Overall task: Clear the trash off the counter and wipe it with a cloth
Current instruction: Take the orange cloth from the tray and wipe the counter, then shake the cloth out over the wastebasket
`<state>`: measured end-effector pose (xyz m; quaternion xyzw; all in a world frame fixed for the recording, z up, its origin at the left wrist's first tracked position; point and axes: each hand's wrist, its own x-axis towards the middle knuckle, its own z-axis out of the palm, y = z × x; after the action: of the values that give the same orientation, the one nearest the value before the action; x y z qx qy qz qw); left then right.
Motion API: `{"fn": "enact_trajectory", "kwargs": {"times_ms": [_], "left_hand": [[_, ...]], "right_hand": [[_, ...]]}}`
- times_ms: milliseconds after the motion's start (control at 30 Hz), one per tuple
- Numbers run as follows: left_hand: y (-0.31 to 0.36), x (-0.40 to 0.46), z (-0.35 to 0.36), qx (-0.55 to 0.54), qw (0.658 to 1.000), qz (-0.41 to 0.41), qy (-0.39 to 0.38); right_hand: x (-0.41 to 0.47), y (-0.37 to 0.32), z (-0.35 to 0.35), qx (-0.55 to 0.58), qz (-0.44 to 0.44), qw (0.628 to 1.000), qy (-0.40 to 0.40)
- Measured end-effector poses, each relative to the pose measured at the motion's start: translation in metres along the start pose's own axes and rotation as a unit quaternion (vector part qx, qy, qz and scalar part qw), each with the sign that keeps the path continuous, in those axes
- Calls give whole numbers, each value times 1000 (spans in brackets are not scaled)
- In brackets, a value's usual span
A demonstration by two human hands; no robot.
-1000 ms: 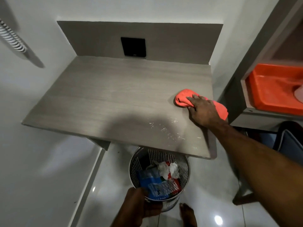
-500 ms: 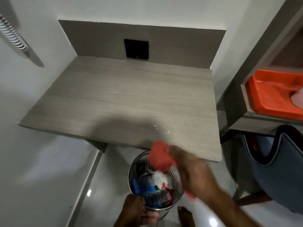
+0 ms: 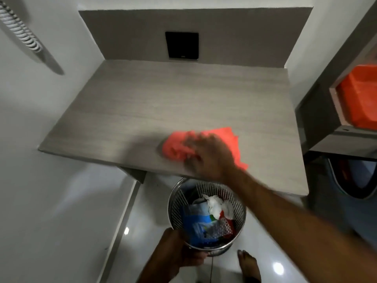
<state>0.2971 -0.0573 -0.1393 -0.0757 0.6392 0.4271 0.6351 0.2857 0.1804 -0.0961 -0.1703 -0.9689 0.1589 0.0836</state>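
Note:
A grey wood-grain counter (image 3: 142, 103) fills the middle of the view. My right hand (image 3: 210, 156) presses a coral-red cloth (image 3: 177, 146) flat on the counter near its front edge, blurred by motion. Below the edge my left hand (image 3: 179, 250) grips the rim of a perforated metal waste bin (image 3: 175, 205). Inside the bin lie crumpled white paper (image 3: 216, 205) and a blue wrapper (image 3: 195, 223).
A black wall plate (image 3: 181, 44) sits on the grey back panel. An orange tub (image 3: 359, 103) stands on a shelf at the right, above a dark blue chair (image 3: 346, 190). White walls enclose the left side. A bare foot (image 3: 248, 264) stands on the glossy floor.
My right hand swept the cloth from the counter's right side down over the bin, then back onto the counter's front middle. The white crumbs near the front edge are gone.

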Motion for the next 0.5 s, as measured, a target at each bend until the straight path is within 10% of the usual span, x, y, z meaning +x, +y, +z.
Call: {"fn": "enact_trajectory", "kwargs": {"times_ms": [167, 500], "left_hand": [[-34, 23, -6, 26, 999, 1, 28], [-149, 212, -32, 24, 1000, 2, 7]], "right_hand": [[-150, -42, 76, 228, 36, 969, -84], [-199, 58, 256, 191, 224, 955, -30]]}}
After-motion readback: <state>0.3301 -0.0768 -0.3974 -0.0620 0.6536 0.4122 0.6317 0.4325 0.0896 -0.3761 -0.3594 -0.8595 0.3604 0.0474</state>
